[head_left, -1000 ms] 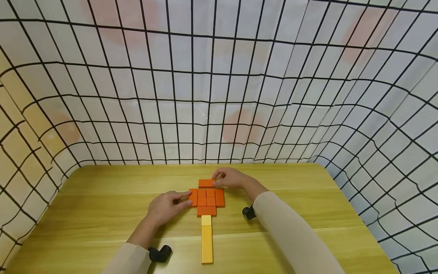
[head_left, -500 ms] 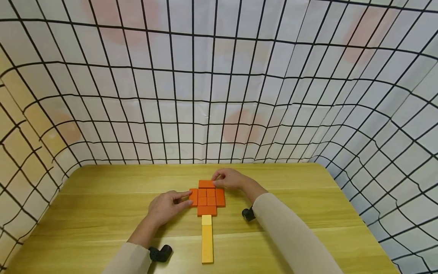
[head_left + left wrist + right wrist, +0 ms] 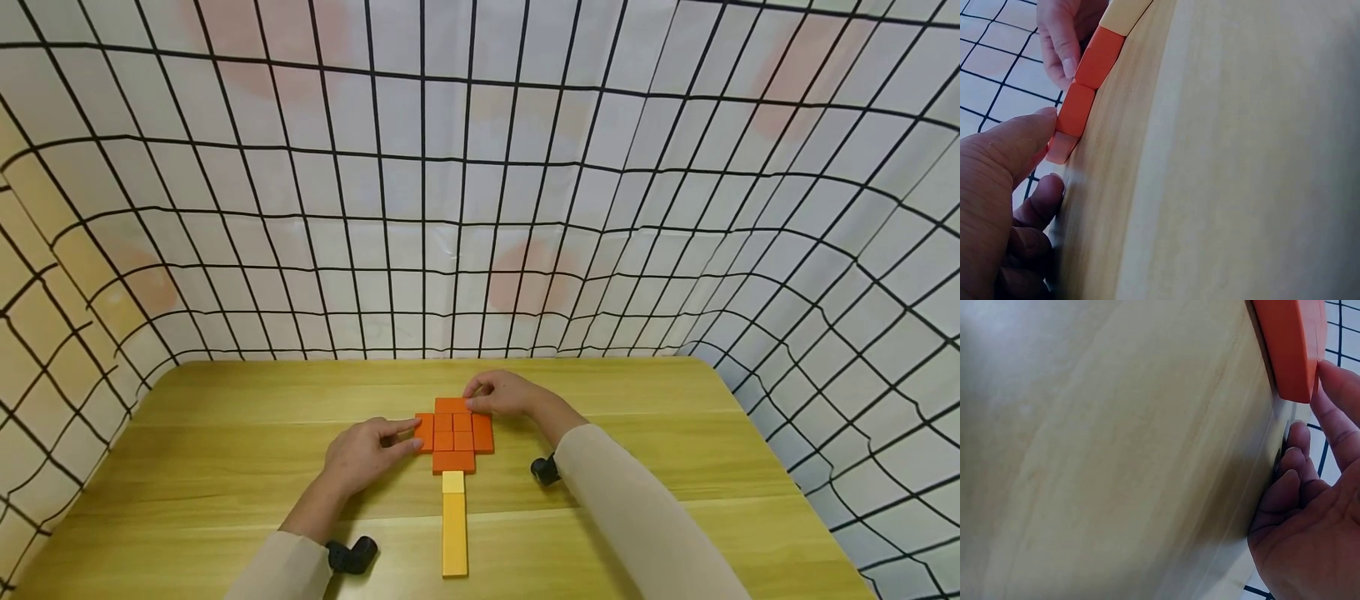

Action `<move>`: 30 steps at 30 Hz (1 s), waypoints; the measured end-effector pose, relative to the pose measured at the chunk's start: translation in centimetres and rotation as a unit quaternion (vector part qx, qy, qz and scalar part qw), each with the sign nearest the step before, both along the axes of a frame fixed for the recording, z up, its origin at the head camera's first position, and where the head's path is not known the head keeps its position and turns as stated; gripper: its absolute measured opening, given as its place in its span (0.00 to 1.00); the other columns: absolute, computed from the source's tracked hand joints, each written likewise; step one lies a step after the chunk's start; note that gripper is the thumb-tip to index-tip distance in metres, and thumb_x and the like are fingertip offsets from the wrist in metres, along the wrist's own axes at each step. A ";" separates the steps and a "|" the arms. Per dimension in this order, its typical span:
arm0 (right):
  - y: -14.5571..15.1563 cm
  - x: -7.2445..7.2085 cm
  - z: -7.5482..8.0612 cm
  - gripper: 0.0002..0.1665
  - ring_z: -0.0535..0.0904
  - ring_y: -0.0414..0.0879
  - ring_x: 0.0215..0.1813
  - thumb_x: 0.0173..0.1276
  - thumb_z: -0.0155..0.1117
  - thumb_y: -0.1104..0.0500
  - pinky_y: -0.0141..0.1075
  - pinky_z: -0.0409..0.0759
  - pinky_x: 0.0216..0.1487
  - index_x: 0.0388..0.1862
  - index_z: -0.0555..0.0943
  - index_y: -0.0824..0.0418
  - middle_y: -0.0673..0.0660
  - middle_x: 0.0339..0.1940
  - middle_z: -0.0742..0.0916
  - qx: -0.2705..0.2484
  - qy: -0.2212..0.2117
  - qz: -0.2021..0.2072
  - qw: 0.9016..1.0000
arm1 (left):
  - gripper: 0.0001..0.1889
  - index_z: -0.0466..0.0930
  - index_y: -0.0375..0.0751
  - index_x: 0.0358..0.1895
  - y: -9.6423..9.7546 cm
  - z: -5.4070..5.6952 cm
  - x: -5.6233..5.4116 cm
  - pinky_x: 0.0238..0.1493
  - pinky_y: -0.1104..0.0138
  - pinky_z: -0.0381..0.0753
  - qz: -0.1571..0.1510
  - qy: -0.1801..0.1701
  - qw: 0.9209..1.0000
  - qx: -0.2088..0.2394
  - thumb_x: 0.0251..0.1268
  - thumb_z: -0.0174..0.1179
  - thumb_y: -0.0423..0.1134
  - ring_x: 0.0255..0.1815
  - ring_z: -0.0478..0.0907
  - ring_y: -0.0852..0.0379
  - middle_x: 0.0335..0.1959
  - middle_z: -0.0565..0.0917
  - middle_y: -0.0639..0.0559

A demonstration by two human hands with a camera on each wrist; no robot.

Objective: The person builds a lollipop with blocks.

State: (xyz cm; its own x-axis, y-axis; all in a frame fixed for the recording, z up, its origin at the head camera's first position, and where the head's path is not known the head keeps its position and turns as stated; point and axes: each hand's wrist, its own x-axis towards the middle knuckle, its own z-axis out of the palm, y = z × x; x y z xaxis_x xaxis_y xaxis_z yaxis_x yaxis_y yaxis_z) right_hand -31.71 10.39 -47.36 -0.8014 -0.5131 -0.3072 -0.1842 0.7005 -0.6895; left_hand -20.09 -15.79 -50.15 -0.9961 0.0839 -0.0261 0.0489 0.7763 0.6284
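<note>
In the head view, orange blocks lie flat in a compact cross. Several small squares (image 3: 443, 422) form its middle, with rectangular blocks around them. My right hand (image 3: 510, 394) pinches the right end of the far rectangular block (image 3: 450, 405) between thumb and index finger; this block lies against the squares. With extended thumb and index finger, my left hand (image 3: 363, 454) touches the outer side of the left rectangular block (image 3: 424, 433). Below the near orange block (image 3: 453, 462), a small pale yellow block (image 3: 452, 482) sits at the end of a long yellow block (image 3: 454, 535).
The wooden table (image 3: 225, 467) carries all the blocks. A black wire grid (image 3: 465, 225) backed by white sheeting rises behind it and along both sides. Black wrist devices (image 3: 351, 555) sit at both sleeves.
My right hand has drawn the far orange block a little toward the cluster, and the gap between them has closed. My left hand stays in place at the left block.
</note>
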 end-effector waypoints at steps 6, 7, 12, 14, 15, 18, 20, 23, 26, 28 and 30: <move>0.6 0.4 -0.1 0.18 0.76 0.46 0.48 0.75 0.64 0.48 0.39 0.76 0.50 0.60 0.81 0.51 0.54 0.50 0.84 -0.006 0.018 0.008 1.000 | 0.21 0.85 0.69 0.60 0.1 0.0 0.1 0.28 0.64 0.62 0.000 -0.003 1.000 -0.001 0.63 0.68 0.61 0.29 0.69 0.60 0.30 0.80 0.60; 0.8 0.5 -0.1 0.19 0.76 0.46 0.48 0.75 0.64 0.48 0.39 0.76 0.51 0.61 0.80 0.51 0.54 0.50 0.83 -0.008 0.019 0.008 1.000 | 0.21 0.85 0.69 0.60 0.1 0.0 0.1 0.28 0.64 0.62 0.000 -0.003 1.000 -0.001 0.63 0.68 0.61 0.29 0.70 0.60 0.30 0.80 0.60; 1.9 1.0 -0.2 0.21 0.75 0.46 0.46 0.73 0.67 0.49 0.39 0.74 0.49 0.60 0.79 0.52 0.54 0.47 0.83 -0.024 0.008 0.006 1.000 | 0.21 0.85 0.69 0.59 0.0 0.1 0.2 0.28 0.64 0.62 0.002 0.001 1.000 -0.003 0.63 0.68 0.61 0.30 0.70 0.60 0.31 0.81 0.60; 2.4 1.2 -0.2 0.20 0.74 0.47 0.45 0.71 0.69 0.50 0.39 0.73 0.49 0.58 0.80 0.53 0.54 0.45 0.82 -0.027 0.001 0.008 1.000 | 0.21 0.85 0.69 0.59 0.0 0.1 0.2 0.27 0.64 0.62 0.002 0.001 1.000 -0.003 0.63 0.68 0.61 0.31 0.70 0.60 0.32 0.81 0.60; 2.5 1.3 -0.2 0.19 0.74 0.46 0.45 0.71 0.70 0.50 0.39 0.73 0.50 0.57 0.80 0.53 0.53 0.45 0.82 -0.025 -0.001 0.009 1.000 | 0.21 0.85 0.70 0.59 0.0 0.1 0.2 0.27 0.64 0.62 0.002 0.001 1.000 -0.002 0.63 0.68 0.61 0.31 0.70 0.60 0.32 0.81 0.60; 2.9 1.6 -0.2 0.18 0.73 0.47 0.46 0.70 0.71 0.50 0.40 0.72 0.51 0.56 0.80 0.52 0.53 0.46 0.80 -0.021 -0.005 0.012 1.000 | 0.21 0.85 0.70 0.59 -0.1 0.2 0.2 0.26 0.64 0.61 0.002 0.001 1.000 -0.001 0.62 0.67 0.62 0.30 0.70 0.60 0.32 0.81 0.61; 2.9 1.8 -0.2 0.18 0.72 0.47 0.47 0.70 0.71 0.51 0.40 0.72 0.51 0.56 0.80 0.51 0.53 0.47 0.80 -0.020 -0.002 0.013 1.000 | 0.21 0.84 0.70 0.59 -0.1 0.2 0.2 0.26 0.64 0.61 0.001 0.002 1.000 -0.002 0.62 0.67 0.62 0.30 0.69 0.60 0.31 0.80 0.61; 2.9 1.9 -0.3 0.19 0.72 0.47 0.47 0.70 0.71 0.51 0.41 0.71 0.51 0.56 0.80 0.51 0.53 0.47 0.79 -0.020 0.001 0.014 1.000 | 0.22 0.84 0.70 0.60 0.0 0.1 0.1 0.27 0.64 0.61 0.001 0.003 1.000 -0.004 0.63 0.67 0.62 0.30 0.69 0.60 0.30 0.80 0.61; 2.9 2.0 -0.2 0.19 0.72 0.47 0.49 0.70 0.71 0.51 0.41 0.71 0.53 0.56 0.81 0.52 0.53 0.48 0.79 -0.021 0.002 0.015 1.000 | 0.21 0.84 0.70 0.59 0.0 0.0 0.1 0.27 0.64 0.62 0.001 0.003 1.000 -0.006 0.63 0.67 0.62 0.31 0.70 0.60 0.33 0.82 0.61; 2.9 2.0 -0.1 0.19 0.73 0.47 0.51 0.70 0.71 0.51 0.42 0.72 0.55 0.57 0.81 0.52 0.53 0.49 0.80 -0.022 0.003 0.015 1.000 | 0.21 0.84 0.71 0.59 0.0 -0.1 0.0 0.27 0.64 0.62 0.000 0.003 1.000 -0.007 0.63 0.67 0.62 0.31 0.70 0.60 0.34 0.82 0.60; 3.0 2.1 0.1 0.19 0.73 0.47 0.52 0.70 0.71 0.51 0.42 0.72 0.56 0.57 0.81 0.52 0.54 0.51 0.81 -0.023 0.001 0.014 1.000 | 0.21 0.84 0.71 0.59 0.1 -0.1 0.0 0.26 0.65 0.62 -0.002 0.003 1.000 -0.007 0.63 0.67 0.63 0.31 0.70 0.61 0.34 0.82 0.61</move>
